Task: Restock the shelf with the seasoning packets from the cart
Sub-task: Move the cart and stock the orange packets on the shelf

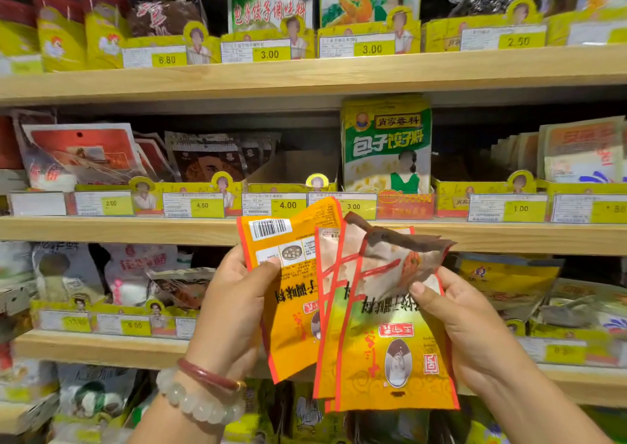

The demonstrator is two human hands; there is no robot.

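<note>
Head view, left hand [234, 308] grips one packet [291, 308]; right hand [471, 328] pinches three (upside down) [383, 359]

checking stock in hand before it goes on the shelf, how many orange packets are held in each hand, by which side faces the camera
Barcode back showing, left hand: 1 orange packet
Front showing, right hand: at least 2 packets, overlapped, so edges are hard to separate
Total: at least 3

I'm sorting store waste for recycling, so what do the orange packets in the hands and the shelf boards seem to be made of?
The orange seasoning packets look like thin glossy plastic film: they crease, curl at the top corner and catch the light. Whether a foil layer sits inside cannot be seen. The shelf boards look like pale wood or wood-look laminate with a matte finish, since grain lines run along the front edge.
</note>
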